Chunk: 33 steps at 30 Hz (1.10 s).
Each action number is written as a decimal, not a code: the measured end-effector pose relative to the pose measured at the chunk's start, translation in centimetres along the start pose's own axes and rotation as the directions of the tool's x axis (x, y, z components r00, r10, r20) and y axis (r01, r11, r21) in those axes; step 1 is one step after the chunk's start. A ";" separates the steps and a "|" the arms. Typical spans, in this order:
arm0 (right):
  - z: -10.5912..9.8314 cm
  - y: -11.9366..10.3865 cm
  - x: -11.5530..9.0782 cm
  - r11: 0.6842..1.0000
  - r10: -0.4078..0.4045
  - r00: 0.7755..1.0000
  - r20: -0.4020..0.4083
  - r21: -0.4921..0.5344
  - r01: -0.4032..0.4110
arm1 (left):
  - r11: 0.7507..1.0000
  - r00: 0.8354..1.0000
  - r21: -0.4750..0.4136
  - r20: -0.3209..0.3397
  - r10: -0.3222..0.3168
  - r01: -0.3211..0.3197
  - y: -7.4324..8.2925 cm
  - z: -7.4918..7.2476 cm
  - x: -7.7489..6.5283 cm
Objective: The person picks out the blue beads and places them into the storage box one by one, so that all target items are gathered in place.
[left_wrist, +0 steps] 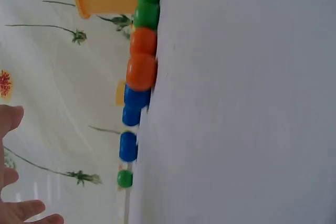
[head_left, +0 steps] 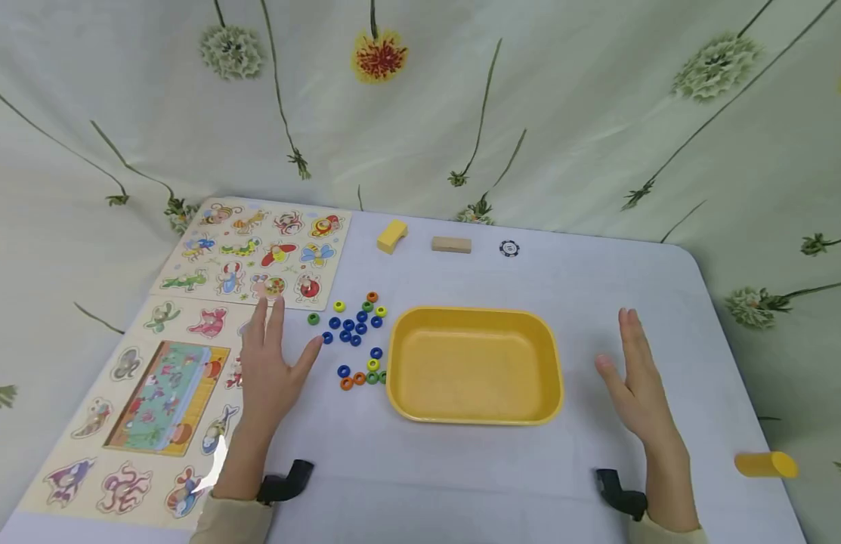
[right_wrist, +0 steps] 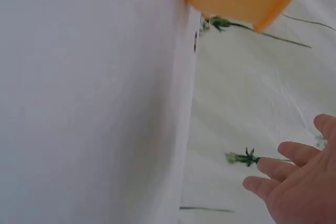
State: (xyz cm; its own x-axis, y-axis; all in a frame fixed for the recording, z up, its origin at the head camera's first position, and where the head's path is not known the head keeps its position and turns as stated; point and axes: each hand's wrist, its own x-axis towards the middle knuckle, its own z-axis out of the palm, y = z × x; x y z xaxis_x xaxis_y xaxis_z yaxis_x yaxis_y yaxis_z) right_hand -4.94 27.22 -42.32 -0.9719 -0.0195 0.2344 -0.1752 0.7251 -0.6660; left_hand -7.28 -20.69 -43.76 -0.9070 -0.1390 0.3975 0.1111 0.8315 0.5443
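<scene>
A shallow yellow tray (head_left: 474,417) sits mid-table with nothing in it. Left of it lie scattered beads (head_left: 348,325) in blue, green, orange and yellow; the left wrist view shows a row of them, an orange bead (left_wrist: 142,72) among them. My left hand (head_left: 273,378), fingers extended and thumb spread, is held beside the beads, overlapping the picture boards in the head view. To the right of the tray my right hand (head_left: 641,389) is held up with its fingers straight, touching nothing. In the right wrist view its fingers (right_wrist: 278,169) are spread.
Two picture puzzle boards, one with insects (head_left: 253,253) and one with sea animals (head_left: 94,461), cover the table's left side. Along the back lie a yellow block (head_left: 392,236), a wooden block (head_left: 451,245) and a poker chip (head_left: 509,248). A yellow cylinder (head_left: 765,465) lies near the right edge.
</scene>
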 end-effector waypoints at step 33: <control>6.6 -0.8 -1.0 0.746 0.038 0.979 0.200 0.646 -0.161 | 0.901 0.942 -0.318 -0.063 -0.331 0.296 -2.0 5.4 -1.0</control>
State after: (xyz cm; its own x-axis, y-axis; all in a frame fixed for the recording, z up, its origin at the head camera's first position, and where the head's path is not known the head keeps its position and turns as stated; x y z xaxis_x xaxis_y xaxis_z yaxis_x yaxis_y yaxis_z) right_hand -4.83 22.09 -46.70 -0.9896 -0.1294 0.0629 -0.0761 0.0998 -0.9921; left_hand -8.79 -19.31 -49.24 -0.8654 -0.4398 0.2403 -0.0391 0.5373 0.8425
